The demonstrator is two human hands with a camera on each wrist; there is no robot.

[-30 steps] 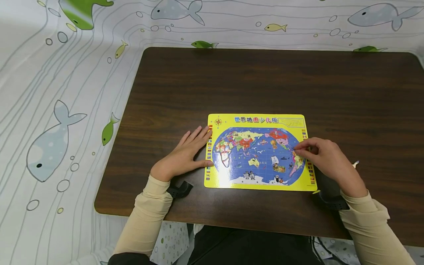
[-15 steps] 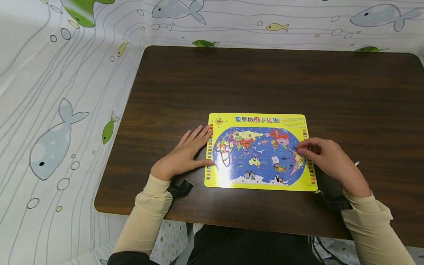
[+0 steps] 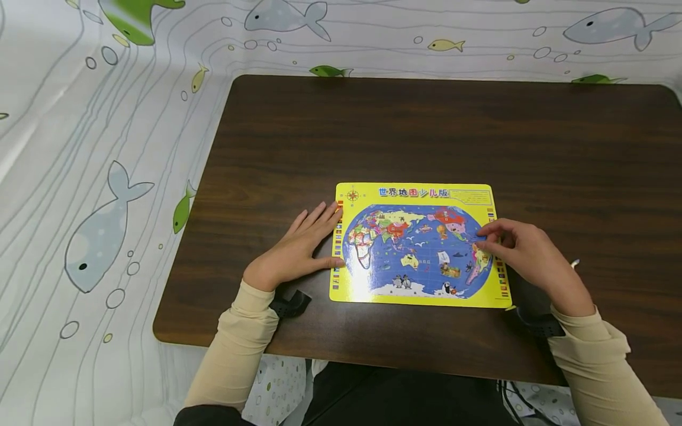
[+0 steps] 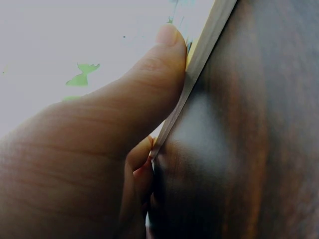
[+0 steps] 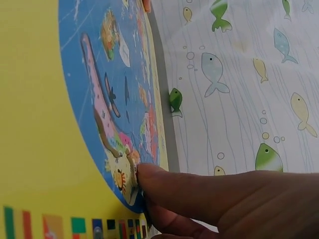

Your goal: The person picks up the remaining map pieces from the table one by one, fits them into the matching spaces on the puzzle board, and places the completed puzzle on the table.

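A yellow-bordered wooden world-map puzzle board point(image 3: 346, 293) lies flat on the dark brown table. My left hand point(image 3: 295, 251) is spread over its left edge, fingertips and thumb resting on the border. In the left wrist view the thumb point(image 4: 154, 69) touches the board's rim. My right hand point(image 3: 535, 260) is at the map's right side, with thumb and index finger at a yellowish puzzle piece point(image 5: 120, 177) of South America. Seen from the right wrist, the thumb point(image 5: 167, 186) pinches that piece's end, and its brown edge stands proud of the board. The index fingertip is mostly hidden.
The brown table point(image 3: 426, 130) reaches well beyond the board on every side. A white fish-patterned cloth point(image 3: 133, 236) covers the left side and back. A small pale object point(image 3: 574, 263) shows beside the right wrist. Black straps point(image 3: 290, 305) with devices sit at both wrists.
The right thumb and index finger have shifted slightly rightward, and their tips stand a little farther apart. The left hand and the board look nearly unchanged.
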